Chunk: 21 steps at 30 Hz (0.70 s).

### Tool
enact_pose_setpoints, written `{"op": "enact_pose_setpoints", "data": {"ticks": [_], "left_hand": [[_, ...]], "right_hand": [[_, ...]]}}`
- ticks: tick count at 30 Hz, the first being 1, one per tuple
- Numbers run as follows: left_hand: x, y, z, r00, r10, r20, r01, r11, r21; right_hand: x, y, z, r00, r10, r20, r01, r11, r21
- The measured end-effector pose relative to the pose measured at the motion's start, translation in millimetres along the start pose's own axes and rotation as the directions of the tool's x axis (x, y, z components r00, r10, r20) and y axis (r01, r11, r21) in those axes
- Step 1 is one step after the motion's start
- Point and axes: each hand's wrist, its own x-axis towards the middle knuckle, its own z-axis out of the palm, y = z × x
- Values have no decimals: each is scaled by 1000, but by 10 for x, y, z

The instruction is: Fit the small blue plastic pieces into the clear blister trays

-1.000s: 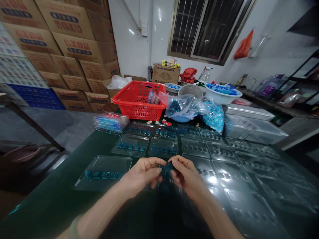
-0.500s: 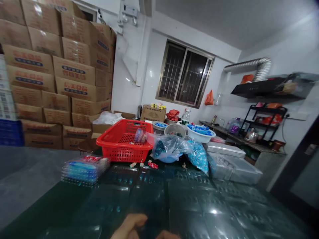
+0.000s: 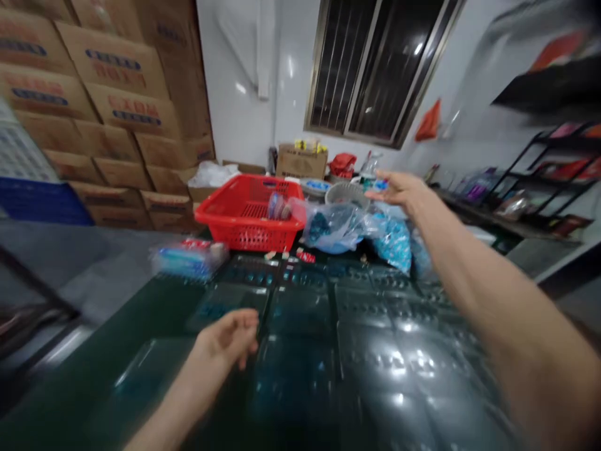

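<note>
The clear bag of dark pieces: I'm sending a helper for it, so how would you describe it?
Find the red basket at the far end of the table. Right beside it, a clear bag of dark teal pieces rests on a blue bowl. The bag next to it holds paler blue pieces.

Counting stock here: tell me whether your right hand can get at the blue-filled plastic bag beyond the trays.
Probably yes. The right hand is stretched out open and empty near the blue-filled plastic bag, with nothing showing between them, though blur makes the gap hard to judge.
</note>
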Motion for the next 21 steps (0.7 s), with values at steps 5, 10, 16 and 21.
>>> {"op": "enact_pose_setpoints", "data": {"ticks": [5,10,16,21], "left_hand": [[14,-24,-148,997,23,68,-38,972,234],[73,-1,147,915,153,374,-338,797,500],[294,-187,542,846,187,499,-503,589,632],[356,-196,519,870,171,463,-457,636,622]], "right_hand": [[-811,668,288,951,223,214,-233,972,25],[-2075,1089,696,811,207,548,-217,975,-48],[-2357,1170,963,844,132,520,-77,989,-126],[-2405,1026,853,882,114,457,-115,993,-27]]}}
